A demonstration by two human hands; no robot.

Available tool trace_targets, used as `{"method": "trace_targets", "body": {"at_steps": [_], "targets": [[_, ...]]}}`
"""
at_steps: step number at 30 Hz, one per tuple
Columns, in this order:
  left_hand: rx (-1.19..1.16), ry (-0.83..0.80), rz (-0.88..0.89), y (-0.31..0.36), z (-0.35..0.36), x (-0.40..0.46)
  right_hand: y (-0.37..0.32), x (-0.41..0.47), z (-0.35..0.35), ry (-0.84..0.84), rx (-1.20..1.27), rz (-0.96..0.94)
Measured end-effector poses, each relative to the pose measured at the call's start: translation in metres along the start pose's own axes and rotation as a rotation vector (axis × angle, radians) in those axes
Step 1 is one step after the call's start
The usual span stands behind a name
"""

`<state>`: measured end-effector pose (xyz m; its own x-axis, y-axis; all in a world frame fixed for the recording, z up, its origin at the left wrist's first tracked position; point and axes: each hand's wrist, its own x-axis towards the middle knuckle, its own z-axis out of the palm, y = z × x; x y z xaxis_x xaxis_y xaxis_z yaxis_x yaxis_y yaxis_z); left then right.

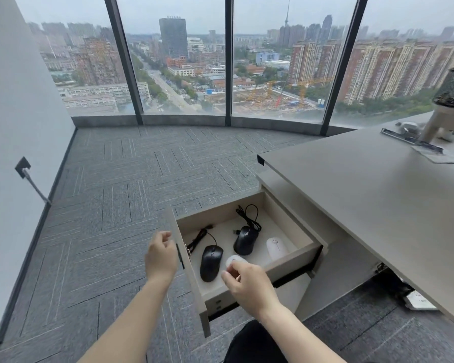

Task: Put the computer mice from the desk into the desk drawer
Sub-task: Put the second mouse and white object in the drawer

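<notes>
Right hand [249, 285] grip pinching round white mouse [235, 261] over open drawer [294, 260], left hand [161, 255] loosely curled.

Drawer [294, 260] open from above; four mice crowd its floor.

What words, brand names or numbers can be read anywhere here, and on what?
None can be read.
Tall dark tower outside: signage along its roofline, too small and blurred to read.
Two black mice and two white mice in the drawer: no legible logo.
Paper under the desk: a reddish mark, blurred.
</notes>
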<state>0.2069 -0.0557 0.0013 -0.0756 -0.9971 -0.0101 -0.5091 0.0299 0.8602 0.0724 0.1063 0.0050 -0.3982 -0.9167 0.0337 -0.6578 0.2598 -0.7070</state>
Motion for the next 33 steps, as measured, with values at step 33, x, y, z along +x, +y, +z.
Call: {"method": "trace_targets", "body": {"at_steps": [33], "targets": [[-0.514,-0.675,-0.302,0.052,0.16,-0.051,0.09,-0.02,-0.028,0.271,-0.077,0.51]]}}
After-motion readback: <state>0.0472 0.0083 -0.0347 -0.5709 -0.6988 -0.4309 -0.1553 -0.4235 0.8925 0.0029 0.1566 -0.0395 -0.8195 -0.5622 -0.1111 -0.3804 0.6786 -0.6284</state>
